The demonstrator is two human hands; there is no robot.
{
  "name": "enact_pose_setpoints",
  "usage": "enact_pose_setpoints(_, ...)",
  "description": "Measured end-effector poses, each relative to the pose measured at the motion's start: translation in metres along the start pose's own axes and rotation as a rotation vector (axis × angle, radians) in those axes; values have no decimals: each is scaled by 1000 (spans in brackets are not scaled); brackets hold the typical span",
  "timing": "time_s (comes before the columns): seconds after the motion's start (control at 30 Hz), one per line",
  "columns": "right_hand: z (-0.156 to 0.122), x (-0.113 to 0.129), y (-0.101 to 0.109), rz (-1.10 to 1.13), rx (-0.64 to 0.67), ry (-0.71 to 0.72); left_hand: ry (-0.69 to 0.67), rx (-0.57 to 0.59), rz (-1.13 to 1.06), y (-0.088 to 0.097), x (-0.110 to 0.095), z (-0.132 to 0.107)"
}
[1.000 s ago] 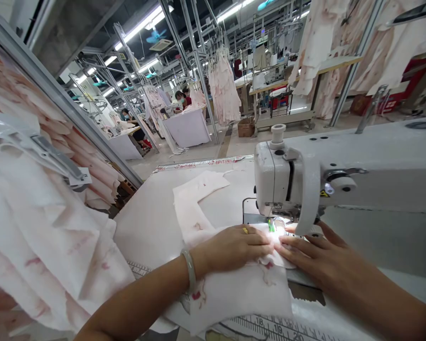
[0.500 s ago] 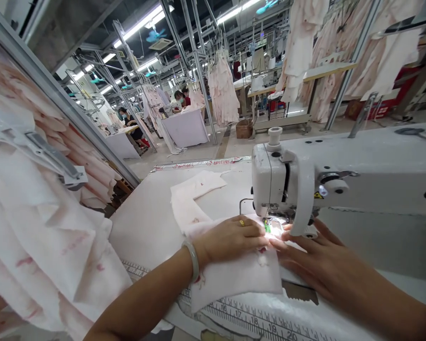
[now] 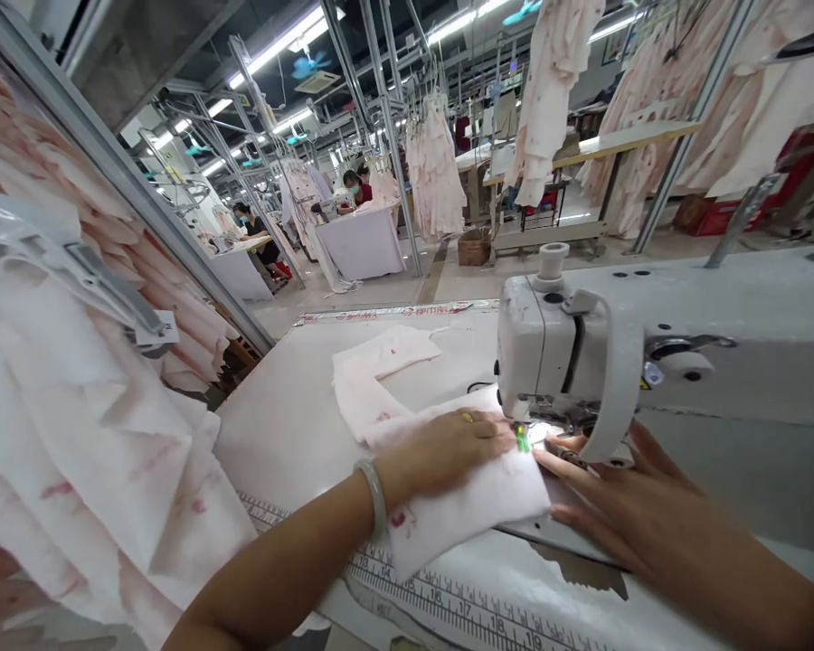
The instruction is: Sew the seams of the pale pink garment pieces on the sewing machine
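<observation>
My left hand (image 3: 444,449), with a bangle at the wrist and a ring, lies flat on a pale pink printed fabric piece (image 3: 475,511). Its fingertips reach close to the green part (image 3: 522,439) at the needle of a white sewing machine (image 3: 773,348). Fingers stretched out, my right hand (image 3: 624,497) is at the fabric's right edge, beside the needle area; some of its fingers are hidden behind the machine's curved white guard (image 3: 617,380). A second fabric piece (image 3: 373,375) lies on the table past my left hand, partly under or joined to the first; I cannot tell which.
A printed ruler scale (image 3: 448,597) runs along the near side of the white table (image 3: 278,407). Pale pink garments (image 3: 101,434) hang at the left on a grey-white hanger (image 3: 61,262). Beyond the table are metal posts, garment racks (image 3: 436,167) and people at other workstations.
The fabric has turned and shifted slightly under my left hand, its near right corner rising. My right fingers have moved apart from my left ones. The view has shifted a little.
</observation>
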State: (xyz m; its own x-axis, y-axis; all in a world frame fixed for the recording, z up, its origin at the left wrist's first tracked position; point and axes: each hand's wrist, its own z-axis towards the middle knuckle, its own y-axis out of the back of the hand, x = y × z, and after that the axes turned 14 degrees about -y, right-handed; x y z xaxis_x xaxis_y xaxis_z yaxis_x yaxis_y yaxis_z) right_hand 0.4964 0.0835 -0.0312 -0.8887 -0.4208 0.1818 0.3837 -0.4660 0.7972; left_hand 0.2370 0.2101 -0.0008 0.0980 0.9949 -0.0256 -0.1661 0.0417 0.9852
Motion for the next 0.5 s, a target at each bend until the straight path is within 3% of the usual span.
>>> enact_pose_setpoints(0.1,-1,-4,-2,-35,-16,12,43,10,-14,1,3,1)
enact_pose_setpoints(0.37,-4,-22,-6,-88,86,-33,30,-15,-24,-1,6,0)
enact_pose_setpoints(0.5,-3,-26,-6,-85,83,-86,132,-8,-49,2,1,2)
